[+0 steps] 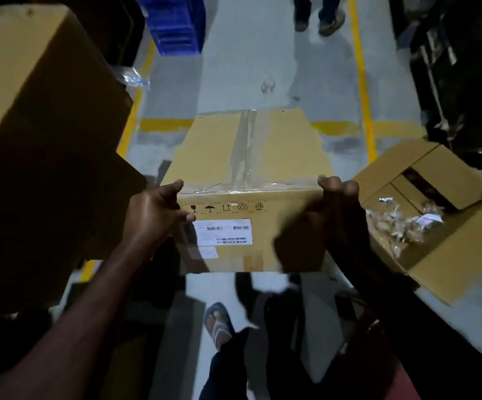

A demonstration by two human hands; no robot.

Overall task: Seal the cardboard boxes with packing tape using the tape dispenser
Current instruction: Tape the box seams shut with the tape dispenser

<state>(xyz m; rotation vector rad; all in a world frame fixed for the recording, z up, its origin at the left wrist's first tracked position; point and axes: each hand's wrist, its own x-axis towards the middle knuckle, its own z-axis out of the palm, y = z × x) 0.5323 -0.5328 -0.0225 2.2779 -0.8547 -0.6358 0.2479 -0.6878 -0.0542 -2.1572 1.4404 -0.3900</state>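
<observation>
A: Warehouse aisle, grey floor (263, 53), yellow lines. Where's the box (277, 145) sitting?
B: Centre frame. The person is gripping it at both near corners: left hand (156, 209) hooking a thumb over the top edge, right hand (335, 203) curling fingers over the corner. Tape (244, 151) is running along the top seam.
A: Step?
B: Probably shifting a sealed one aside. Next is likely the open box (450, 241) at right. The dispenser isn't showing, so it needs finding first.
</observation>
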